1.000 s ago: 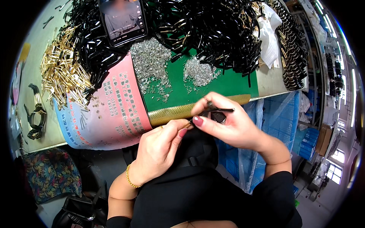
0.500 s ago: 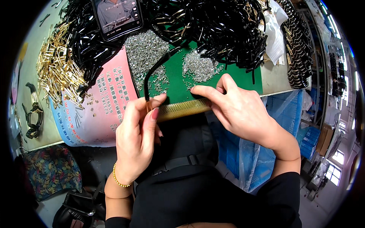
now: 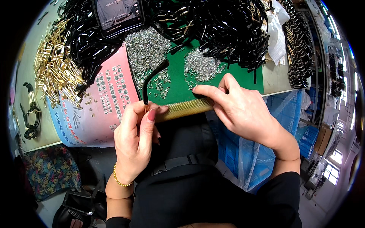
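My left hand (image 3: 133, 138) is closed on an eyeglass temple arm (image 3: 153, 78), pinching its slim gold end between thumb and fingers. The arm's black, curved tip points up over the green mat. Past the padded yellow mesh-patterned edge (image 3: 186, 109), my right hand (image 3: 243, 110) reaches out with its index finger stretched to the mat. That fingertip touches down by a few loose bits at the lower edge of a small heap of tiny silvery metal pieces (image 3: 203, 65). Its other fingers are bent and partly hidden, and I see nothing held there.
A larger heap of the metal pieces (image 3: 148, 47) lies left of the small one. Black temple arms (image 3: 232, 30) are piled at the back, gold-ended ones (image 3: 57, 64) at the left. A phone (image 3: 118, 17) rests on the pile. Blue plastic sheeting (image 3: 266, 140) hangs right of my lap.
My left hand has moved slightly left, and the temple arm's tip now stands more clearly apart from the pile behind. My right hand stays nearly in place.
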Tool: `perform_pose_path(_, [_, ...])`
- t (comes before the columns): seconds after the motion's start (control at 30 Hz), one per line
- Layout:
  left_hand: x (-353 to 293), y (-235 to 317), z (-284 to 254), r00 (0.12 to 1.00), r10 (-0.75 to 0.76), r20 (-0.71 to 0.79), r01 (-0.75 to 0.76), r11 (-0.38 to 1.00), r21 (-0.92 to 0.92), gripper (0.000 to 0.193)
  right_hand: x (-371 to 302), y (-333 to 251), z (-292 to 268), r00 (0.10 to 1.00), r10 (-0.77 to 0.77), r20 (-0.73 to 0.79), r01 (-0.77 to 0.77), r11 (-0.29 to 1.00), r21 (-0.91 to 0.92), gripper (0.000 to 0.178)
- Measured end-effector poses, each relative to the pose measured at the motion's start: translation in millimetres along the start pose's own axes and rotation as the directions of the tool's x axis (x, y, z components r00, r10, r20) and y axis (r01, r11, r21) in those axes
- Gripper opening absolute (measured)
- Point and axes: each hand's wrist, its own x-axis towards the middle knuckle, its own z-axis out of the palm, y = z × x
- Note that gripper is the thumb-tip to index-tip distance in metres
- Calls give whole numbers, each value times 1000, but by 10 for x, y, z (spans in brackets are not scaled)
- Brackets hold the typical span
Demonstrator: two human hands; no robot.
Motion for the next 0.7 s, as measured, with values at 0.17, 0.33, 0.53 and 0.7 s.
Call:
perform_pose_path(0.17, [3, -6, 3, 1000, -5, 7, 5, 1000, -16, 15, -21, 26, 12, 1000, 2, -22, -1, 1000, 4, 49])
perform_pose_path(0.33, [20, 77, 129, 991, -71, 110, 89, 981, -172, 13, 5, 5, 15, 1000, 2, -31, -1, 1000, 16, 49])
perform_pose_path(0.53, [188, 138, 305, 977, -25, 210, 43, 996, -83, 15, -16, 15, 44, 998, 30, -63, -28, 999, 38, 49])
perform_pose_path(0.7, [147, 130, 235, 987, -6, 160, 20, 996, -90, 15, 8, 16, 57, 998, 14, -64, -13, 1000, 13, 49])
